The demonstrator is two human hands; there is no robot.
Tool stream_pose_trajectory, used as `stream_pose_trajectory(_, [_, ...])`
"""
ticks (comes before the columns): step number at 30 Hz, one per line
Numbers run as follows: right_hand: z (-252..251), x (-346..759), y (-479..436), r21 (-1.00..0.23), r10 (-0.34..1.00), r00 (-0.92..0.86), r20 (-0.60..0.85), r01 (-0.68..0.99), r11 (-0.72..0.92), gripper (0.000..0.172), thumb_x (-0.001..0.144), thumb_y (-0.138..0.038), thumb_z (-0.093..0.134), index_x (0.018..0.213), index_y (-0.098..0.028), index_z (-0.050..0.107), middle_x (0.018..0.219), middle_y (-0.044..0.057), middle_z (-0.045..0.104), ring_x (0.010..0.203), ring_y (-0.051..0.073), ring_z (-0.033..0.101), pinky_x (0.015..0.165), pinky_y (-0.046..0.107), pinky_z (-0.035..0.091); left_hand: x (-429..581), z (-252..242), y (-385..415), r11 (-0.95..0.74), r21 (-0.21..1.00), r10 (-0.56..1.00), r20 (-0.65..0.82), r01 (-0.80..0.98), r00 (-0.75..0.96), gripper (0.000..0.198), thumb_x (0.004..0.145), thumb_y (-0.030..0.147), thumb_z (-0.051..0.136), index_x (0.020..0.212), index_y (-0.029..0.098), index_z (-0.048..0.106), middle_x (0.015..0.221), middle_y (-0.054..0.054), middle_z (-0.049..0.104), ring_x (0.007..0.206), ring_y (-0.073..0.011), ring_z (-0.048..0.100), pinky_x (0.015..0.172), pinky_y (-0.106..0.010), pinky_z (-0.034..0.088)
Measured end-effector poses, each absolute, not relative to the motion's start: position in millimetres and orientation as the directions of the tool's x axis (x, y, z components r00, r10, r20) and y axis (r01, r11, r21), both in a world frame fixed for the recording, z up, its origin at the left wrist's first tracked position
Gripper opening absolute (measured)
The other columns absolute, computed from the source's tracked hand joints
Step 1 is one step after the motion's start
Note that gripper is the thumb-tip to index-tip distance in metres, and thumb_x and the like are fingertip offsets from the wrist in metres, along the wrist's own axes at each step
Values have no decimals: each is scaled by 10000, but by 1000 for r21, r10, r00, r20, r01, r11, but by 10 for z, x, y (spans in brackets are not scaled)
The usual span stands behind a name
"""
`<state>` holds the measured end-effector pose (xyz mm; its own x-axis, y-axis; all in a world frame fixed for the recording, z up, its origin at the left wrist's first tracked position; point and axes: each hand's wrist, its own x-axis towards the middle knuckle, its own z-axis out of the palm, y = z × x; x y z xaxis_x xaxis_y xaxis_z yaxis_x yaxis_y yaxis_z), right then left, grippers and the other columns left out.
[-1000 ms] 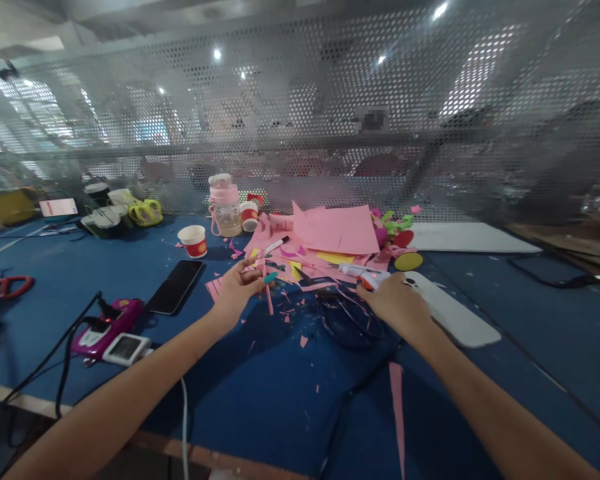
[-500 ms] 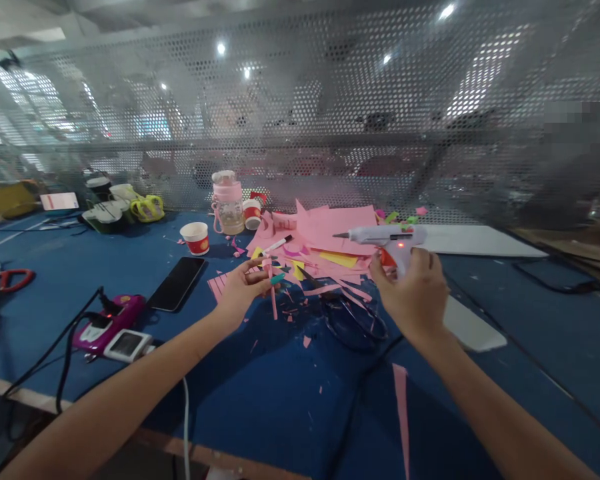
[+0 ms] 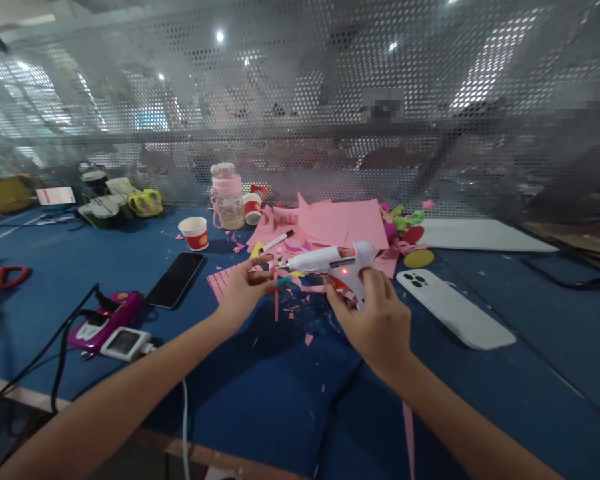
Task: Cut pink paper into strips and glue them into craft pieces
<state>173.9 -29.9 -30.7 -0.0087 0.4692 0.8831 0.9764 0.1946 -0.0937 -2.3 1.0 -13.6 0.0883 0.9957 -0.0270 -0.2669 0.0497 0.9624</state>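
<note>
In my right hand [image 3: 373, 317] is a white hot glue gun [image 3: 325, 260] with a lit red-orange light, its nozzle pointing left. My left hand [image 3: 245, 287] pinches a narrow pink paper strip [image 3: 277, 303] with a small teal piece [image 3: 283, 282] at the fingertips. The nozzle tip is right by those fingers; I cannot tell whether it touches the strip. Behind both hands lie pink paper sheets [image 3: 343, 223] with a marker [image 3: 277, 241] on top. Small pink scraps [image 3: 309, 339] are scattered below. The scissors are mostly hidden behind my right hand.
To the left are a black phone [image 3: 175, 280], a purple power strip [image 3: 107, 320] with cables, a paper cup [image 3: 194, 233] and a pink-lidded bottle [image 3: 227, 199]. On the right a white phone [image 3: 455, 309] lies near a yellow disc [image 3: 419, 259]. A perforated metal screen [image 3: 300, 153] stands behind.
My right hand has brought the glue gun left and down, so its nozzle is now at my left fingertips. The white phone and yellow disc have come into fuller view. My left hand stays nearly in place.
</note>
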Motion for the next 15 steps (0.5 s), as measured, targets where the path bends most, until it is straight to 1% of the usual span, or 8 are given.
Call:
stream_pose_trajectory(3, [-279, 1712, -339, 10, 413, -75, 907, 987, 157, 220, 764, -343, 521, 865, -150, 492, 648, 43, 560, 523, 150, 544, 433, 226, 356, -7, -122, -21, 42, 962, 997, -22, -271, 77, 502, 487, 114, 739, 937, 127, 519, 582, -3, 656, 578, -156, 632, 593, -270, 489])
stream_pose_trajectory(6, [-273, 1701, -363, 63, 393, -121, 911, 986, 156, 199, 772, -321, 506, 886, -157, 510, 667, 51, 566, 527, 149, 541, 452, 232, 361, -8, -132, -29, 37, 954, 996, -12, -298, 84, 512, 464, 138, 756, 918, 123, 520, 566, 2, 642, 578, -164, 632, 593, -276, 488])
stream_pose_trajectory(12, [-296, 1706, -378, 66, 447, -118, 887, 989, 130, 224, 779, -315, 486, 938, -167, 542, 707, 66, 575, 549, 150, 539, 485, 240, 375, -12, -140, -25, 21, 957, 998, -2, -289, 67, 502, 478, 155, 751, 925, 122, 528, 571, 3, 638, 592, -169, 633, 605, -288, 488])
stream_pose_trajectory(15, [-297, 1703, -379, 62, 436, -122, 892, 987, 149, 231, 778, -313, 490, 937, -157, 552, 713, 74, 577, 556, 154, 538, 484, 243, 369, -9, -134, -32, 21, 959, 998, -5, -281, 57, 495, 482, 147, 746, 927, 122, 530, 585, -5, 647, 588, -168, 633, 601, -286, 488])
